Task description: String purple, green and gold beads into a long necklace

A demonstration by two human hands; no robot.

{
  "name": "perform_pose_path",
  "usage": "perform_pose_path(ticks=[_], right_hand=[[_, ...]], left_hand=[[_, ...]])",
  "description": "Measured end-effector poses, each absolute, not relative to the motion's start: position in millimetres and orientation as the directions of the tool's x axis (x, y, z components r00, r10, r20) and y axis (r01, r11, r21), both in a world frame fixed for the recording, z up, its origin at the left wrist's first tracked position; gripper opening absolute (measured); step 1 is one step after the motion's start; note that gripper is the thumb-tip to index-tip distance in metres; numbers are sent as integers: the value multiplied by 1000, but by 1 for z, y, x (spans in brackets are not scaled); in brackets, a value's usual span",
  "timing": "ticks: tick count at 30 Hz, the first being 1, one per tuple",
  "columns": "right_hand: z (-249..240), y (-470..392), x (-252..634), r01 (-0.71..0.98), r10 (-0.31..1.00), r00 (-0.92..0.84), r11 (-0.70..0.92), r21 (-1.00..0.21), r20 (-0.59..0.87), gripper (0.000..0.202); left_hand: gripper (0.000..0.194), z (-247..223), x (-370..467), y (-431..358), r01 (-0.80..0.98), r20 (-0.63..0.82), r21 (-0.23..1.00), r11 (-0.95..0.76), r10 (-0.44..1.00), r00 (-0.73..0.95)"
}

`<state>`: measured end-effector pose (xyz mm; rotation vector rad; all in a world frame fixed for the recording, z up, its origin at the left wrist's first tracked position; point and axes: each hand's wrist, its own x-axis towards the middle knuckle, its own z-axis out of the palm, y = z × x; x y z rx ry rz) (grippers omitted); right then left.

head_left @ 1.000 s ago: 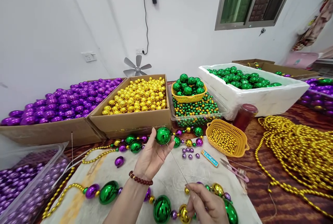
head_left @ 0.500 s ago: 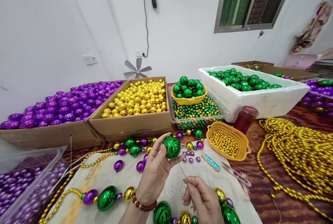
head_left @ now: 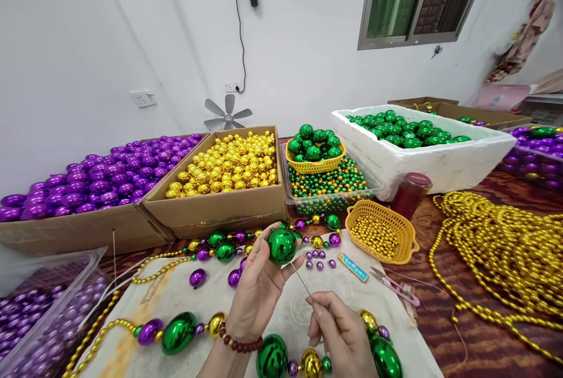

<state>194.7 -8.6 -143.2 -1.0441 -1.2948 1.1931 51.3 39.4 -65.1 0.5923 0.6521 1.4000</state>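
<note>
Centrally, head view, just below the middle of the frame: a large glossy green round bead [head_left: 282,246], plastic by the look, held up above a pale cloth sheet [head_left: 171,299] on the dark red-brown, wood-grained table [head_left: 433,322].

Left hand [head_left: 259,281]: fingers curled about the bead's sides, palm turned up, grasping it. Right hand [head_left: 338,331], lower centre: fingers pinched on a thin, straight, metallic-looking needle [head_left: 301,277] slanting up to the bead's underside. Whether its tip is inside cannot be told.

Handling, as judged: bead probably light and hollow, stiff-walled, slick from the mirror finish; a hard squeeze could dent it or scuff the coating. Best hold is round its widest part, thumb against opposing fingers, both ends left free. Needle likely springy and easily bent; pinch close behind the part that is to be pushed, keeping it in line.

Bottom of frame: a mixed strand of purple, green and gold glossy beads [head_left: 179,333] on the cloth, passing behind both wrists. Likely to roll if nudged; lift by the larger beads.
</note>
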Motion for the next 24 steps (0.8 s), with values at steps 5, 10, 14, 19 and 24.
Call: perform_pose_path(ticks=[5, 10, 14, 19, 24], right_hand=[[-142, -5, 195, -41, 983, -86, 160, -986, 163, 33], [-132, 3, 192, -32, 985, -124, 120, -992, 123, 35], [-130, 9, 199, -64, 971, -210, 106, -992, 117, 35], [-142, 11, 217, -90, 982, -187, -36, -995, -18, 35], [-149, 13, 232, -128, 995, -59, -86, -988, -79, 32]], left_hand=[[40, -65, 53, 37, -673, -65, 733, 94, 996, 69], [37, -75, 64, 30, -655, -86, 745, 128, 992, 97], [37, -82, 71, 31, -670, -91, 733, 122, 993, 81], [37, -91, 85, 33, -673, -87, 732, 104, 994, 59], [42, -99, 104, 29, -513, -108, 845, 149, 988, 110]])
